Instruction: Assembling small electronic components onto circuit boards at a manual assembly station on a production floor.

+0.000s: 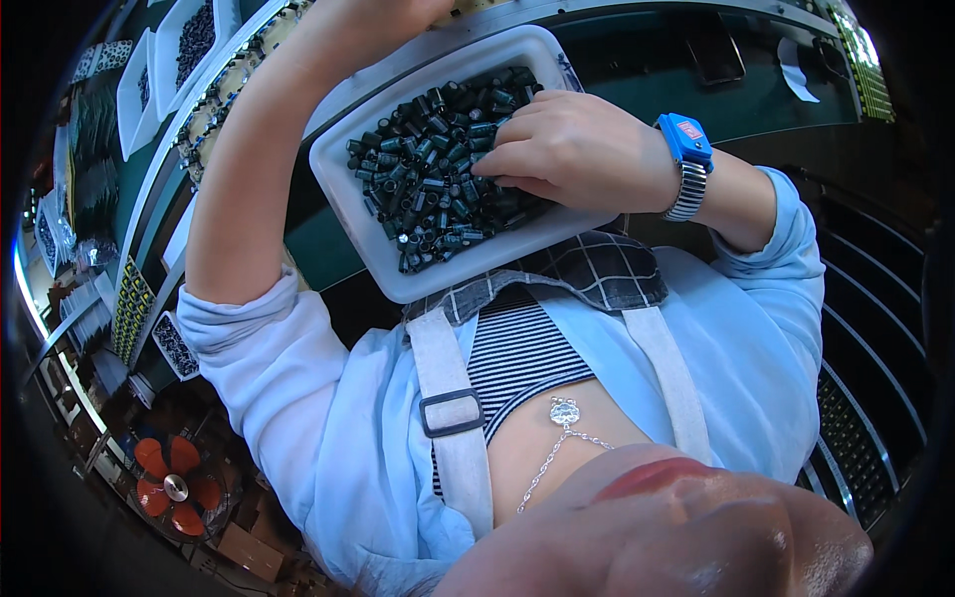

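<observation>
Head view. White plastic tray (pixel 339 194) sits in front of the person's torso, its near edge just beside a dark checked cloth (pixel 609 274); contact between the two cannot be judged. Contents: a loose heap of small dark-green cylindrical components (pixel 423 184), lying at mixed angles inside the tray.

Right hand (pixel 577 149): over the right part of the tray, fingers bent and fingertips down at the heap. Whether a component is pinched cannot be told; the fingers themselves cover the spot. On this wrist, a blue wrist strap (pixel 686 139) with a ribbed metal band.

Left hand (pixel 403 12): at the upper edge, beyond the tray's far side, mostly cut off. Grip cannot be determined. The left forearm passes left of the tray.

Surroundings: green worktop (pixel 766 75), carrying a dark flat rectangular object (pixel 714 55) and, right of it, a curled white strip (pixel 795 72). Populated circuit boards (pixel 214 111) line a metal rail left of the left forearm. Upper left, a white bin (pixel 221 18) with small dark parts (pixel 196 42). Lower left, well apart, an orange-bladed fan (pixel 176 487).
</observation>
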Tool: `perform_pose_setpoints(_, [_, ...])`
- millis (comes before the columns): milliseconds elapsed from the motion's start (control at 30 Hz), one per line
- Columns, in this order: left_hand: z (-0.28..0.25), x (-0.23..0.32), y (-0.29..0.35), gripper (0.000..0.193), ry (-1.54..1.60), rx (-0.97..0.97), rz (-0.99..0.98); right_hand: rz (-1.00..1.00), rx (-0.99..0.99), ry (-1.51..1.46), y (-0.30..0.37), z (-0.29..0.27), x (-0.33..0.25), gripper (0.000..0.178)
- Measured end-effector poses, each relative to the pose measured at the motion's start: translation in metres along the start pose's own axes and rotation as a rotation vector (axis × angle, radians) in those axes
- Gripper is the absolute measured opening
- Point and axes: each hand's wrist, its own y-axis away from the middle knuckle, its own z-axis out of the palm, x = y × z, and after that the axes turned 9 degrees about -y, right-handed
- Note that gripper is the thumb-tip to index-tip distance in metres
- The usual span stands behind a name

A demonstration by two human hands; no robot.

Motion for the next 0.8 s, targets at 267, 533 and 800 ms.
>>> perform_pose_setpoints(267, [0.007,-0.014,0.003,0.018,-0.165,-0.021,0.099,-0.044,0.155,-0.212,0.005,-0.007,0.004,0.02])
perform_pose_setpoints(533, [0.012,-0.033,0.012,0.017,-0.356,0.007,0.194,-0.033,0.328,-0.411,0.006,-0.01,0.014,0.022])
perform_pose_setpoints(800, [-0.005,0.0,0.0,0.019,-0.198,0.005,0.254,-0.011,0.593,-0.712,0.009,-0.018,0.024,0.019])
